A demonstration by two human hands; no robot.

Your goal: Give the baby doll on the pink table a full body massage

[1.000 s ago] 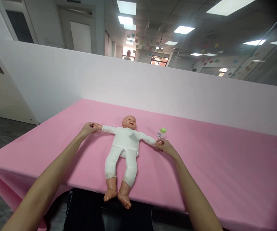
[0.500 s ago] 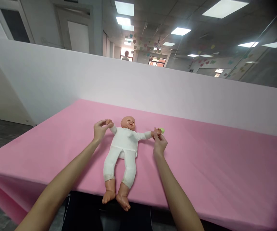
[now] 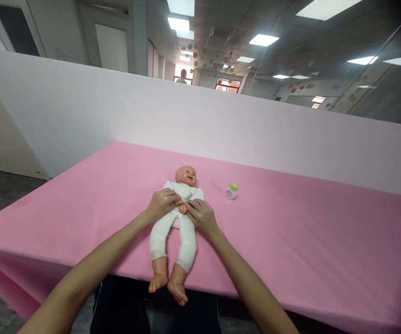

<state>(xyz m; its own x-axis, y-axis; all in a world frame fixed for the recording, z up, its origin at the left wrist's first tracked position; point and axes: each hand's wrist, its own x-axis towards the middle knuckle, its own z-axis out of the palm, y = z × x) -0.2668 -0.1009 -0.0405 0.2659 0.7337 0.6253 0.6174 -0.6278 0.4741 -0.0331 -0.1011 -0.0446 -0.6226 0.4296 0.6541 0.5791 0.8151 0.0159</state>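
Observation:
A baby doll [image 3: 174,232] in a white cloth body lies on its back on the pink-covered table [image 3: 99,199], head away from me and feet at the front edge. My left hand [image 3: 162,204] is closed around the doll's arm on the left side, near its small hand. On the other side my right hand [image 3: 202,214] is closed on the doll's other arm, also near the wrist. Both doll hands meet over its belly. My fingers partly cover the arms. To the right of the doll stands a small jar [image 3: 231,191] with a green lid, touched by neither hand.
A low white partition [image 3: 200,120] runs along the table's far side, with glass above it. A door [image 3: 2,130] is at the far left. Beyond the glass a person [image 3: 183,76] is visible in the distance.
Both my hands have moved inward, bringing the doll's arms from stretched out sideways to folded over its belly. The jar, earlier mostly hidden behind my right hand, now shows fully.

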